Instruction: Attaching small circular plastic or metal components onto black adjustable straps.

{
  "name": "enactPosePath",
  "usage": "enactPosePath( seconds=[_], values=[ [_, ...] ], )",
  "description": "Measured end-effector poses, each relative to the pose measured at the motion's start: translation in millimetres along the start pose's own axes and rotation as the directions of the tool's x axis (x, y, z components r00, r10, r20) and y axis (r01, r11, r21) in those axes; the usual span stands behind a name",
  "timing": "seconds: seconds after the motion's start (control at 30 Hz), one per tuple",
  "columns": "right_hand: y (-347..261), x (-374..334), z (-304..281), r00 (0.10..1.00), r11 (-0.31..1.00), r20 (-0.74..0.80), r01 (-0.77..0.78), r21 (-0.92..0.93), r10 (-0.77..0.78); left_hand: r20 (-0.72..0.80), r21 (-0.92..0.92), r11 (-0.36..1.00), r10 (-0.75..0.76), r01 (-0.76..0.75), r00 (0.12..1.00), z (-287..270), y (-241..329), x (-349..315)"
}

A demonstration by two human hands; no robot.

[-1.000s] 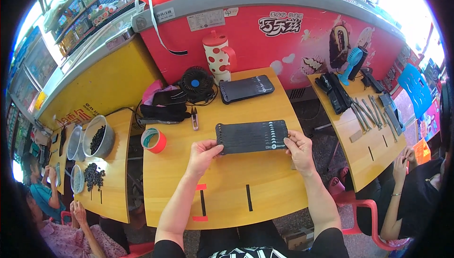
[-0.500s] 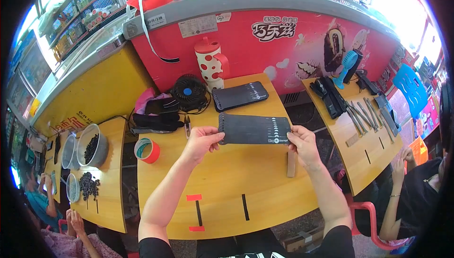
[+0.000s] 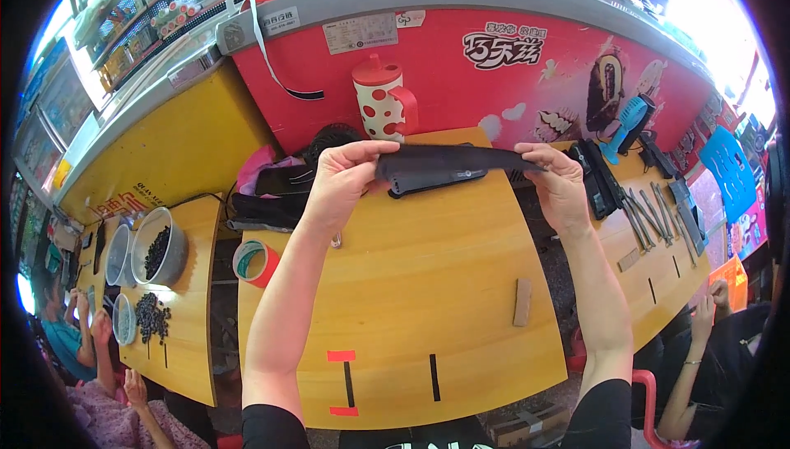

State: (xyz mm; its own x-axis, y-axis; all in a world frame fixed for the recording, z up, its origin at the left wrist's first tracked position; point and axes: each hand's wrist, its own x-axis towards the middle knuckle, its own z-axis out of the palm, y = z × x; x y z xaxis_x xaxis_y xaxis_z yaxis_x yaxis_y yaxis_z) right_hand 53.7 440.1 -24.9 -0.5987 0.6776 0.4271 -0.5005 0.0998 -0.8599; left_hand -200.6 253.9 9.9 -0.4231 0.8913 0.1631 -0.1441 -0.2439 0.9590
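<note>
A thin, flexible black sheet is stretched between my two hands above the far part of the table. It is tilted so that I see it nearly edge-on, with its middle bowed slightly upward. My left hand pinches its left end between thumb and fingers. The right end is gripped by my right hand in the same way. Behind and below it lies a stack of similar dark sheets on the wooden table, partly covered by the held one.
A polka-dot cup stands at the back. An orange-and-green tape roll lies at the left, and a small brown strip at the right. Black and red tape marks lie in front. People work at side tables with black pieces and metal rods.
Both hands have risen and moved away from me with the sheet. The sheet has tipped from face-up to nearly edge-on, and its printed face no longer shows.
</note>
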Motion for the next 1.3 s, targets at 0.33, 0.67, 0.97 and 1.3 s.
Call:
enactPosePath(
  seconds=[0.33,0.67,0.97,1.3],
  values=[
    [46,21,-25,0.939,0.898,-0.105,-0.275,0.344,0.328,-0.223,-0.227,0.974,-0.068,0.016,0.973,-21,-72,29],
    [86,48,-9,0.846,0.837,-0.354,-0.493,-0.236,0.399,-0.372,0.032,0.992,-0.101,0.121,0.923,-28,-103,51],
    [133,77,-32,0.955,0.614,-0.263,-0.291,-0.733,0.138,-0.524,0.260,0.965,0.117,0.027,0.844,-28,-141,68],
    [136,80,-27,0.941,0.458,-0.310,-0.336,-0.823,0.132,-0.513,0.560,0.828,0.322,0.026,0.796,-20,-147,71]
  ],
)
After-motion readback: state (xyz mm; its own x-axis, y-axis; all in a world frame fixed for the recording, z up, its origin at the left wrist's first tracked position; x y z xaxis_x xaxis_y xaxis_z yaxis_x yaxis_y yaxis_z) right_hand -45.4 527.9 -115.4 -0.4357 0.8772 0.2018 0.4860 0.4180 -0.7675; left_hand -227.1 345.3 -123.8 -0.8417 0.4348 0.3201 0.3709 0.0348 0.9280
